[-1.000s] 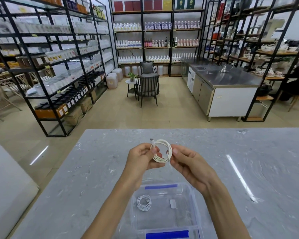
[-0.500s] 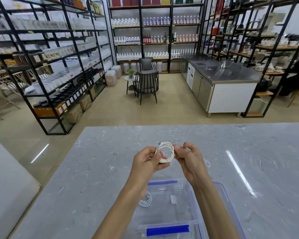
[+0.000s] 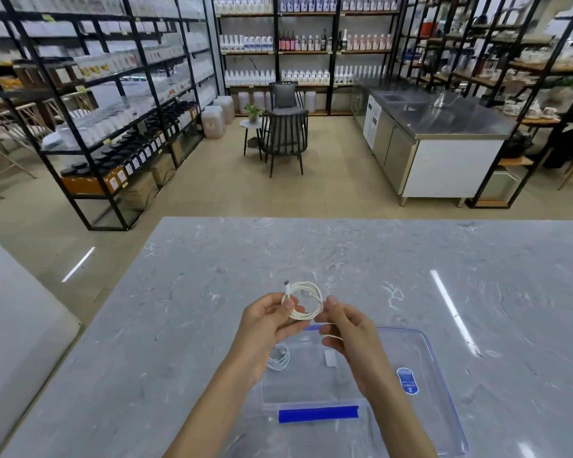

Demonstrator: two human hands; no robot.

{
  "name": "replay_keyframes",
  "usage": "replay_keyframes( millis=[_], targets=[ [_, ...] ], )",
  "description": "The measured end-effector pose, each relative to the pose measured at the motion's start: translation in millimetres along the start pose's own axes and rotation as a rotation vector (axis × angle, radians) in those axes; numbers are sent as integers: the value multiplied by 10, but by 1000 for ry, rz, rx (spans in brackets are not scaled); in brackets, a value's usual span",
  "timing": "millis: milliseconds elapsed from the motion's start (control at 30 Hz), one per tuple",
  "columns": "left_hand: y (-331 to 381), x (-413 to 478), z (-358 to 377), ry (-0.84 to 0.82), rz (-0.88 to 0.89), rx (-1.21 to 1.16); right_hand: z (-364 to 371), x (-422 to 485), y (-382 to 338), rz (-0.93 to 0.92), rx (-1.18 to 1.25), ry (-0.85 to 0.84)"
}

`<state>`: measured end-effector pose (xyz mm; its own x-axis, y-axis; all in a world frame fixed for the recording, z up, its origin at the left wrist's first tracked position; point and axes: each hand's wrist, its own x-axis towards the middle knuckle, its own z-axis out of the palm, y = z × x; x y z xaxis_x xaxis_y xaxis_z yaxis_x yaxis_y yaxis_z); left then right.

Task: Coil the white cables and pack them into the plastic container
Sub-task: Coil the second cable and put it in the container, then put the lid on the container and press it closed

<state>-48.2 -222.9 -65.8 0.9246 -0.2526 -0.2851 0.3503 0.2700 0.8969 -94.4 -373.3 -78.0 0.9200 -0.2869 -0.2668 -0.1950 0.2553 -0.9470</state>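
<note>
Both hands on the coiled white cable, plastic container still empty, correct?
Not empty: the head view shows a second coil already lying in the plastic container. The left hand and right hand do both hold the coiled white cable.

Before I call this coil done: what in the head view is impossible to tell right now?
- Head view: the held cable has a strand running into the right hand, whose fingers hide how much is uncoiled.
- The packed cable in the container is partly covered by the left hand and wrist.
- The small white piece is too small to identify.
</note>
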Motion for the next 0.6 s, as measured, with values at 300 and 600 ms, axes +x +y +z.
replay_keyframes(
  millis=[300,600],
  targets=[
    [-611,55,-349,32,-102,413,-105,163,684,66,-176,29],
    [-1074,307,-768,225,-66,1048,-260,669,1174,276,-408,150]
  ],
)
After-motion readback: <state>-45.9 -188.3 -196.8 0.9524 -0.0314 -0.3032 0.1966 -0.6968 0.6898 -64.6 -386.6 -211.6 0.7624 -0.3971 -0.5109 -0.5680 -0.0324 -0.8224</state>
